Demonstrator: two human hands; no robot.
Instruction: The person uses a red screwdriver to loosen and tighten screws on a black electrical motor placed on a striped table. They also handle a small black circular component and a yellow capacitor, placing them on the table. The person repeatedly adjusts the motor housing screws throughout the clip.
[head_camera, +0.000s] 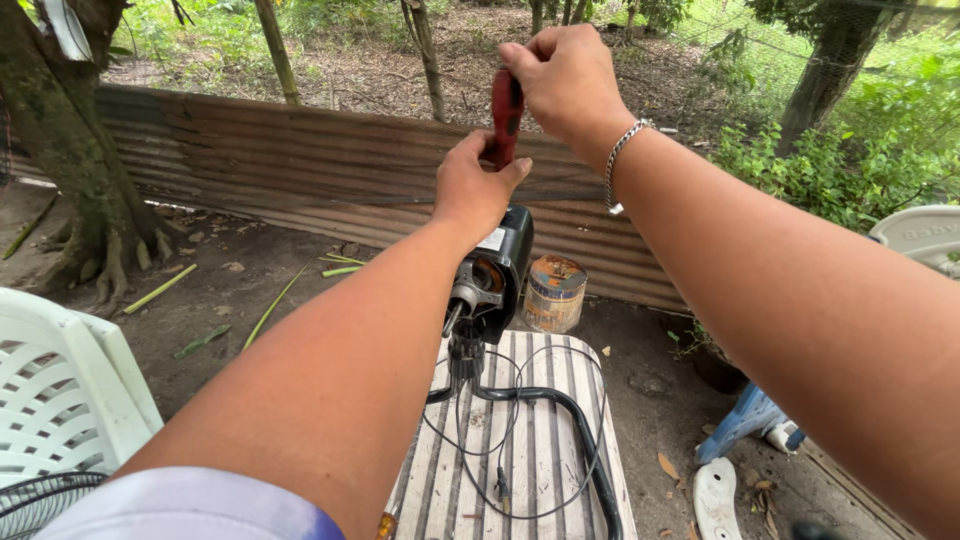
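Head view: the right hand (565, 80) has its grip wrapped around a red-handled screwdriver (506, 118) at 12 o'clock; the left hand (472, 188) pinches its lower handle, just above the black fan motor (494, 275) over the slatted table (540, 450). A rusty can (553, 293) sits at 1 o'clock of the motor.

Outdoors, daylight, no harsh shadows. Bare dirt ground (250, 300) scattered with dry leaves and green stalks. Rusty corrugated metal sheet (300, 165) standing as low fence across the back. Thick tree trunk (70, 170) with spread roots at left, thin trunks and green undergrowth behind fence. White plastic chair (60, 390) at lower left. Rusty tin can (553, 293) by the fence. Striped slatted stool top (540, 440) in centre foreground.
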